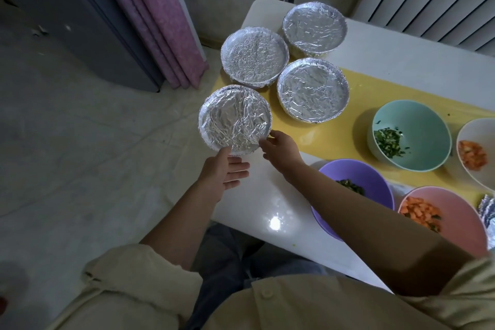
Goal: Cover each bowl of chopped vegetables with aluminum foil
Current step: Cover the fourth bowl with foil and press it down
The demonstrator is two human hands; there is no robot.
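The nearest foil-covered bowl (235, 119) sits at the counter's (270, 203) left edge. The left hand (225, 171) lies open, its thumb at the bowl's near rim. The right hand's (280, 151) curled fingertips meet the foil at the right rim; I cannot tell if they pinch it. Three more foil-covered bowls (312, 90) stand behind. To the right are uncovered teal (409, 134), purple (353, 177), pink (450, 211) and white (476, 153) bowls.

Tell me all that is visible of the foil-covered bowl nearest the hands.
The foil-covered bowl is round, its top sealed with crinkled silver foil folded over the rim. It stands by the table edge, apart from three other covered bowls. The left hand touches its near side; the right hand has fingertips at its rim.
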